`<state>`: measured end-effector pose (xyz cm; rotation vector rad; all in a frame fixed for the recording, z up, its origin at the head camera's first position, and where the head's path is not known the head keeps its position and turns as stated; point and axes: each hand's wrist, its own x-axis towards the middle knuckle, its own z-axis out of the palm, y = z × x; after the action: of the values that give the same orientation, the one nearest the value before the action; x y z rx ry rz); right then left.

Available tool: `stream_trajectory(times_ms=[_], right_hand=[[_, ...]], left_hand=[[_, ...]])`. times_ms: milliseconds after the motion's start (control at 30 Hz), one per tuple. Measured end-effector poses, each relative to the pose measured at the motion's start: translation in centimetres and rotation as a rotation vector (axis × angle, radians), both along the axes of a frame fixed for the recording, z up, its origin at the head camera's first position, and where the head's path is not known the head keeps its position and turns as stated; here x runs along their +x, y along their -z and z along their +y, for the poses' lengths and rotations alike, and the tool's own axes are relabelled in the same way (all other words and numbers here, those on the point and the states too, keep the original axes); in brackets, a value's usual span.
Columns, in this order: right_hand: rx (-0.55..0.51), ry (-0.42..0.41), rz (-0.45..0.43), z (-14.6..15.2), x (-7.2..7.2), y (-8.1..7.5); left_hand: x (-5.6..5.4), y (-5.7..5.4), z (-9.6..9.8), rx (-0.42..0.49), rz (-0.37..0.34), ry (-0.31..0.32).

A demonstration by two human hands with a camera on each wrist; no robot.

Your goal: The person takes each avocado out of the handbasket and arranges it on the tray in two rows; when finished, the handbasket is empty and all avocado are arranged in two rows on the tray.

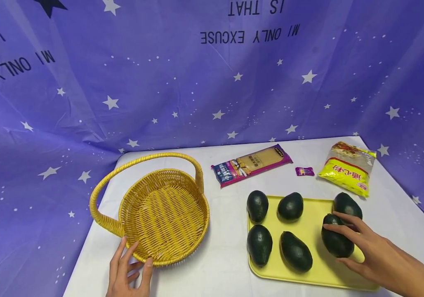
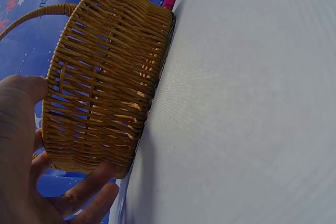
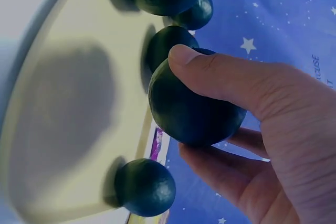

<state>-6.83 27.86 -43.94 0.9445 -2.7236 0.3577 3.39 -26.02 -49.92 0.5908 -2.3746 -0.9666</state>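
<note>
My right hand point(image 1: 373, 245) holds a dark green avocado point(image 1: 334, 241), thumb on one side and fingers on the other. In the right wrist view this avocado point(image 3: 194, 103) is raised off the yellow tray point(image 3: 52, 145), which bears a broad shadow. Several more avocados lie on the tray point(image 1: 316, 274), one point(image 1: 347, 204) just behind the held one and another point(image 1: 295, 251) to its left. My left hand point(image 1: 128, 270) grips the near left rim of a round wicker basket point(image 1: 165, 222); the left wrist view shows the thumb at the rim and fingers along the basket's woven wall point(image 2: 105, 87).
The basket's tall arched handle point(image 1: 147, 156) rises over its back left side. Behind the tray lie a long noodle packet point(image 1: 253, 165), a small purple packet point(image 1: 305, 171) and a yellow bag point(image 1: 349, 169). A purple starred cloth point(image 1: 182, 82) hangs behind the white table point(image 1: 227, 231).
</note>
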Motion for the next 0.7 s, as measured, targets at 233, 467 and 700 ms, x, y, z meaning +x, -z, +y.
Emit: stream_trajectory(times_ms=[233, 467, 700], right_hand=[[0.016, 0.058, -0.061, 1.0, 1.0, 0.6], [0.106, 0.182, -0.235, 2.2, 2.0, 0.9], [0.084, 0.158, -0.224, 3.1, 2.7, 1.9]], left_hand=[[0.0, 0.1, -0.1, -0.008, -0.003, -0.013], [-0.1, 0.2, -0.1, -0.027, 0.011, -0.017], [0.0, 0.1, 0.1, -0.023, -0.006, -0.025]])
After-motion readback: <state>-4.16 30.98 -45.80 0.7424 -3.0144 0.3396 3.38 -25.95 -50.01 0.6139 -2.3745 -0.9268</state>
